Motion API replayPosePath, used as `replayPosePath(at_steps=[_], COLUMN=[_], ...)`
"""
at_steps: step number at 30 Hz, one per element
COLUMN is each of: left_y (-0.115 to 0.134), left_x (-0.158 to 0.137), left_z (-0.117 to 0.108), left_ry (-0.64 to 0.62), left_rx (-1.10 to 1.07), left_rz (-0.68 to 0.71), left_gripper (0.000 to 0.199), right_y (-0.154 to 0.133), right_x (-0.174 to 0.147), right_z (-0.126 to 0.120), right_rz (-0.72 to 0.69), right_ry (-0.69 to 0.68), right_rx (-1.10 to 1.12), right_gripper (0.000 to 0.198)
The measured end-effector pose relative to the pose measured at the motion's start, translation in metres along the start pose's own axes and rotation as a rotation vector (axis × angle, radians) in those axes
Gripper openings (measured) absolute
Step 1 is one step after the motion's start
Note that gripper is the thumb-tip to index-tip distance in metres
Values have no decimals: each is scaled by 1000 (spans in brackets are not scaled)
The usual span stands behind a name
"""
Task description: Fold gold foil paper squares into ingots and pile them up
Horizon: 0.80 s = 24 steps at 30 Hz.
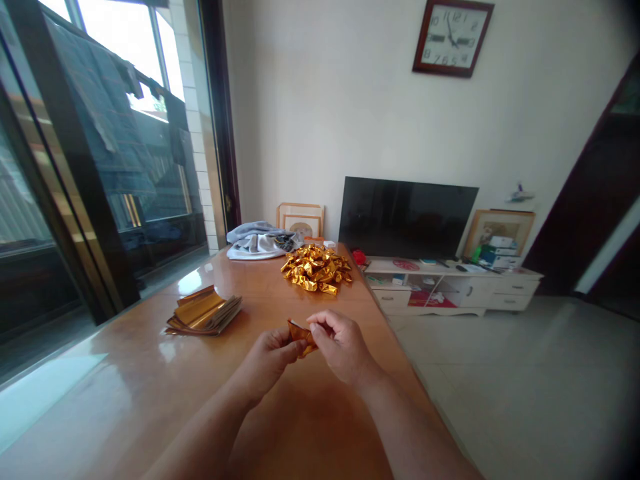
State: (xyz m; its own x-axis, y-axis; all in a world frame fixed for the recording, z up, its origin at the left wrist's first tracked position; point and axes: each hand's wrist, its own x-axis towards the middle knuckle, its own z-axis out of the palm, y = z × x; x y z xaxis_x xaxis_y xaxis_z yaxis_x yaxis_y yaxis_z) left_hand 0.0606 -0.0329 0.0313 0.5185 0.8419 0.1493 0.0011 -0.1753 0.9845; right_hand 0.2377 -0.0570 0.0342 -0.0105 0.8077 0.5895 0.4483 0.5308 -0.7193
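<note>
A small piece of gold foil paper [299, 333], partly folded, is held above the wooden table [320, 413]. My left hand [273, 360] pinches its left and lower part between thumb and fingers. On its right edge, my right hand [340, 343] has thumb and forefinger closed, with the other fingers curled in. To the left lies a stack of gold foil sheets [205, 312], the top ones bent up. Beyond my hands sits a heap of folded gold foil pieces [316, 268].
Folded grey cloth [260, 241] lies at the table's far end, beside small boxes. The table's right edge runs close by my right forearm. A television [407, 217] stands on a low white cabinet [465, 290] past it. Left is a glass sliding door [115, 147].
</note>
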Motion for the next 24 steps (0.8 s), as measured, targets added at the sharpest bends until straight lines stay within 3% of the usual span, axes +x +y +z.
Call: replayPosePath(at_steps=[4, 7, 11, 15, 24], left_y=[2, 2, 4, 6, 1], left_x=[-1, -2, -3, -3, -1], left_z=[-2, -3, -2, 0, -4], left_ry=[-5, 19, 53, 55, 97], left_rx=[-3, -6, -8, -19, -112], left_rz=[-13, -20, -11, -9, 56], left_gripper=[26, 26, 20, 20, 22], right_y=[9, 7, -1, -3, 1], right_x=[4, 4, 2, 1, 2], right_z=[-3, -6, -4, 0, -4], right_rz=[226, 363, 341, 294, 361], right_ry=[37, -85, -216, -189, -178], right_rx=[167, 336, 455, 449, 434], right_gripper=[21, 32, 22, 14, 16])
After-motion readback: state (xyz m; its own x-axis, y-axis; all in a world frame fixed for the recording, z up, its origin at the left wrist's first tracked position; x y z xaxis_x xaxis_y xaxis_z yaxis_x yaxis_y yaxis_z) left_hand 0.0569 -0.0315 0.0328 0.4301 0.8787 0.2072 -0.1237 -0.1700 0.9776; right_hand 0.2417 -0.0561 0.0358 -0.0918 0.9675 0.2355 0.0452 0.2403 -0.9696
